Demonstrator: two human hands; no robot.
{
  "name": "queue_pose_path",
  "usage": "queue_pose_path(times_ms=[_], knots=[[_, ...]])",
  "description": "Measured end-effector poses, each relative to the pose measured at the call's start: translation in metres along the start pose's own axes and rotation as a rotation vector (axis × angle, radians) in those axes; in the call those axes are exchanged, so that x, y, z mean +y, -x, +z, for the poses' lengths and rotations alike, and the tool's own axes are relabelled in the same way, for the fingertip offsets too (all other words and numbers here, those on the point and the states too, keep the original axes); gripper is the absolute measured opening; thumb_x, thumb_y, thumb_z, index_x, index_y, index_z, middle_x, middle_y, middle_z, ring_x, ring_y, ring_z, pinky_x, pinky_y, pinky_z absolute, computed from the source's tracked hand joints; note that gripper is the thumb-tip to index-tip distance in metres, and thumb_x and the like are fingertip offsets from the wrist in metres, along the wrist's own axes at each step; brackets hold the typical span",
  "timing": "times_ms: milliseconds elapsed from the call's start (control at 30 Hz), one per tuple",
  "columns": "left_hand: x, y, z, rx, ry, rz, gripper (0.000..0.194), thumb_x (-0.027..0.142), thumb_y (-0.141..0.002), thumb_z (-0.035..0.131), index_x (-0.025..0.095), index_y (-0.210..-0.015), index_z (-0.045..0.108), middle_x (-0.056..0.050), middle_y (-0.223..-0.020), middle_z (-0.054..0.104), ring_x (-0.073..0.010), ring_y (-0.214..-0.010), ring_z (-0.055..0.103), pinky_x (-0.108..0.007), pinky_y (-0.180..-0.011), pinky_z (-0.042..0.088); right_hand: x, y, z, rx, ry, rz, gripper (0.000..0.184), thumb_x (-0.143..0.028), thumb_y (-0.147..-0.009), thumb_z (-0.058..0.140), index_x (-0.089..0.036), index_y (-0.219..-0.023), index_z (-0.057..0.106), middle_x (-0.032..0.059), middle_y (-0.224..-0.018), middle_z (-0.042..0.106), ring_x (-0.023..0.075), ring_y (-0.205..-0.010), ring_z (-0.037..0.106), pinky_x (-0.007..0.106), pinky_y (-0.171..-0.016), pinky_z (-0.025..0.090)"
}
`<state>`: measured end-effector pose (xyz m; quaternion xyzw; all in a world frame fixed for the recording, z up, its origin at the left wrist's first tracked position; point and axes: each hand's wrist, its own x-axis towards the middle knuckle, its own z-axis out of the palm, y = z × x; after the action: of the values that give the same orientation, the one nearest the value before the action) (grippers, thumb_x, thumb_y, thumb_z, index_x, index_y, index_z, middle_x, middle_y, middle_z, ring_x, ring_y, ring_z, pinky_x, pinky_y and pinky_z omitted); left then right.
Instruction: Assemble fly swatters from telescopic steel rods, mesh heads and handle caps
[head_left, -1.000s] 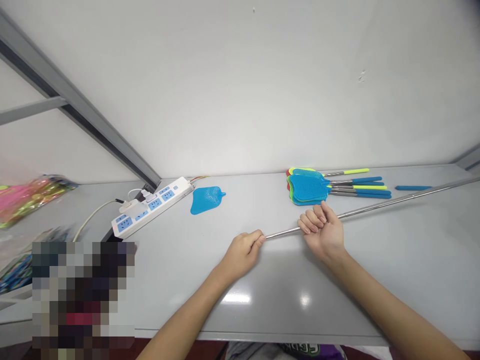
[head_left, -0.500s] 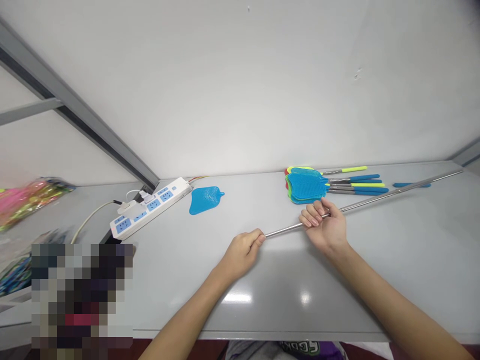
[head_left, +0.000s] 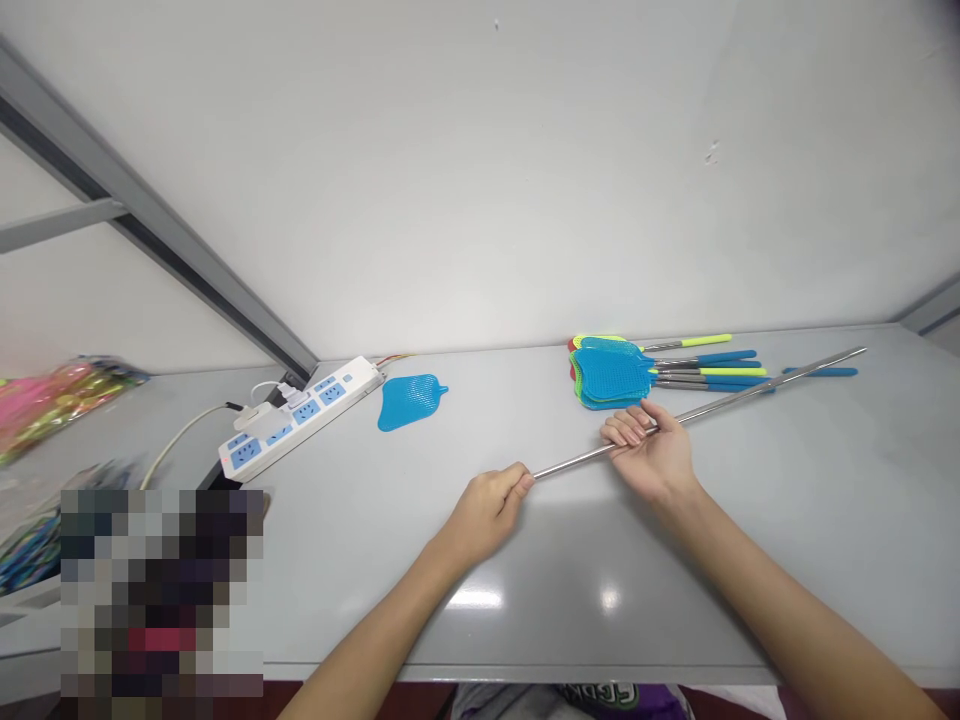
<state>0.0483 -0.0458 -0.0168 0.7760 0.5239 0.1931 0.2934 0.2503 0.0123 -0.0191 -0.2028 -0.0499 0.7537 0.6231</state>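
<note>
— Now, what between the hands, and lying where?

— A long, slender, silver-coloured metal rod (head_left: 720,404), slanting over the smooth grey tabletop (head_left: 562,600) from near the middle towards the far right. Beyond a visible joint, crossing in this view a slim, straight blue grip (head_left: 836,372); whether touching or just above, impossible to judge.

— And the fingers?

— Left hand (head_left: 491,507): closed in a fist, clamped on the thin end, thumb pressed alongside. Right hand (head_left: 651,452): palm turned up, fingers together and curled round the shaft, thumb apart; tightness of hold not discernible.

— Likely handling?

— Light, by judgement, and stiff lengthwise, though probably easiest to bend at the thin end and the joint. Polished, hence likely slippery to bare skin. Best held at the thin end and again on the thicker section, with any force kept in line.

— Nearby?

— Just behind the right hand, a stack of swatters with blue, yellow-green and red perforated plastic heads (head_left: 615,373). Well apart to the left, a single blue perforated swatter head (head_left: 410,402), near a white power strip with blue socket faces (head_left: 305,411).
</note>
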Motion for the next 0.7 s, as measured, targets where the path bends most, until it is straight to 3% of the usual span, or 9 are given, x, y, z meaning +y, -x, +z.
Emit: queue_pose_path(times_ms=[367, 700], knots=[[0.000, 0.003, 0.013, -0.004, -0.174, 0.018, 0.033, 0.032, -0.087, 0.020, 0.019, -0.060, 0.035, 0.003, -0.048, 0.035, -0.0128, -0.050, 0.036, -0.025, -0.058, 0.032, 0.004, 0.000, -0.001, 0.091, 0.024, -0.032, 0.037, -0.023, -0.077, 0.042, -0.017, -0.050, 0.016, -0.0064, -0.040, 0.017, 0.0055, -0.034, 0.020, 0.019, -0.033, 0.022], [-0.003, 0.003, 0.016, -0.014, -0.173, 0.021, 0.036, 0.031, -0.087, 0.017, 0.019, -0.060, 0.036, 0.002, -0.048, 0.036, -0.0137, -0.051, 0.036, -0.027, -0.058, 0.031, 0.015, 0.006, 0.000, 0.060, 0.114, -0.132, 0.041, -0.031, -0.078, 0.045, -0.017, -0.050, 0.019, -0.0076, -0.041, 0.014, 0.0052, -0.033, 0.016, 0.019, -0.031, 0.018]])
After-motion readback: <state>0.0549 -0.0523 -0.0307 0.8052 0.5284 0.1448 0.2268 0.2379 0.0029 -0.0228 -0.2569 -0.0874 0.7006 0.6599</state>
